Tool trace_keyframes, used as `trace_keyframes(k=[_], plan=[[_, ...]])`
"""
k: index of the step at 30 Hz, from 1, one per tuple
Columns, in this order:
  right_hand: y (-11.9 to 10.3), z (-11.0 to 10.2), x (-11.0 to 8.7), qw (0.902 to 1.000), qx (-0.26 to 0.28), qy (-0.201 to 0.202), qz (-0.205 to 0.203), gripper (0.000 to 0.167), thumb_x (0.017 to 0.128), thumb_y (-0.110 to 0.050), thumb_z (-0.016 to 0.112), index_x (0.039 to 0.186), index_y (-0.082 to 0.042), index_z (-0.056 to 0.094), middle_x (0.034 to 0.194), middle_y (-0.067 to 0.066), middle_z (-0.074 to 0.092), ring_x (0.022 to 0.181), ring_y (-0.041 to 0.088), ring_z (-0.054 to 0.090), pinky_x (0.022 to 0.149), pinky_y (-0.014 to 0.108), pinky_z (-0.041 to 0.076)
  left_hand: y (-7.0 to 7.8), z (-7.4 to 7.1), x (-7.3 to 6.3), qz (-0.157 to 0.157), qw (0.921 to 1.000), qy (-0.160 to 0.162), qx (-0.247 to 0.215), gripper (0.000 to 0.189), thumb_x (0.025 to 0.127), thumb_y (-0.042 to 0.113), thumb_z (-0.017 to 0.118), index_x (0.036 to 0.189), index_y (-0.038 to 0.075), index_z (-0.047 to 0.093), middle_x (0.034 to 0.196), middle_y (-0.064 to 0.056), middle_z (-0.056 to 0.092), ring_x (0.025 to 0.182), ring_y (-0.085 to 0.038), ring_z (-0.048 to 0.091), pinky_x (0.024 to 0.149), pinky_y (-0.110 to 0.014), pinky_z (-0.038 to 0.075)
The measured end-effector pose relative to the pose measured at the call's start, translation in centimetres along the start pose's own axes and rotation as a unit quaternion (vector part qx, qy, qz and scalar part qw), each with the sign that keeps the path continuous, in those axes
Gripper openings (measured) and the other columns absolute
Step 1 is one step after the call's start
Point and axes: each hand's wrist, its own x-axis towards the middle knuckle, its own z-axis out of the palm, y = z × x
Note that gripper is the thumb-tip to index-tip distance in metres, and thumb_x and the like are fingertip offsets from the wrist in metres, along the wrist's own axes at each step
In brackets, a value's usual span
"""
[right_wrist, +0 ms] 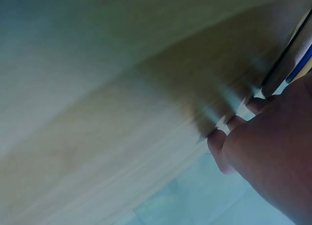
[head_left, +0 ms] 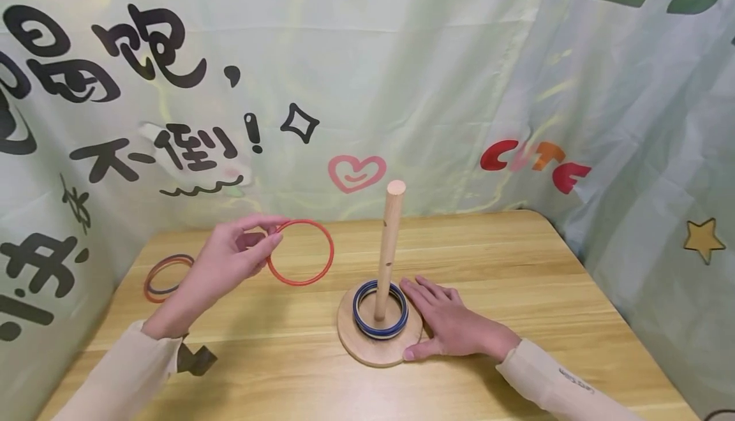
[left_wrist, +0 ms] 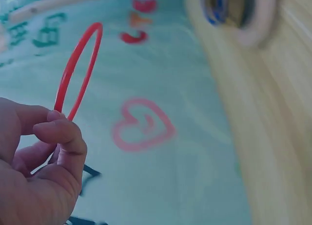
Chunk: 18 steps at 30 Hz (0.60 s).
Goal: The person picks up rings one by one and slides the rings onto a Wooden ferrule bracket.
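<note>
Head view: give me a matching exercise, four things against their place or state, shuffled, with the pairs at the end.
Things
1. Red ring
2. Blue rings
3. Wooden peg
4. Right hand

Place or state
A. Touching the edge of the round base
B. Standing upright
C. Pinched by the left hand
D. Lying around the foot of the wooden peg

Pairs: 1-C, 2-D, 3-B, 4-A
</note>
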Motion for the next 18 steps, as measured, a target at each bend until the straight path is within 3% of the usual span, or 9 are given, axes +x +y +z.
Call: trace_keyframes(k=[4,11,18], plan=[[0.0,-0.1,-0.1,1.0000,-0.001,-0.001,0.000,0.120,0.092,-0.072,0.075,0.172,-0.001,0.021,0.176,0.017,0.027,0.162,0.046,0.020,0.113,0.071,0.030,3.0,0.2,-0.1,0.001,0.9970,0.020,-0.075,0.029,0.106,0.017,0.076,0.135,0.011,0.076,0.097,-0.016,0.063,0.061,-0.014,0.053,0.050,-0.023,0.042],[0.1,-0.1,-0.1,1.0000,-0.003,0.001,-0.004,0.120,0.092,-0.072,0.075,0.172,-0.001,0.021,0.176,0.018,0.028,0.161,0.047,0.020,0.113,0.070,0.031,7.2,0.8,0.5,0.049,0.9808,0.054,-0.181,0.033,0.103,0.014,0.079,0.135,0.006,0.074,0.096,-0.015,0.064,0.064,-0.017,0.057,0.052,-0.023,0.047],[0.1,0.0,-0.2,1.0000,-0.004,0.002,-0.003,0.121,0.092,-0.074,0.074,0.172,-0.001,0.021,0.176,0.017,0.028,0.161,0.046,0.021,0.112,0.070,0.031,9.9,2.3,2.1,0.105,0.9683,0.042,-0.223,0.031,0.105,0.008,0.075,0.136,0.005,0.073,0.101,-0.018,0.061,0.062,-0.021,0.056,0.050,-0.024,0.046]])
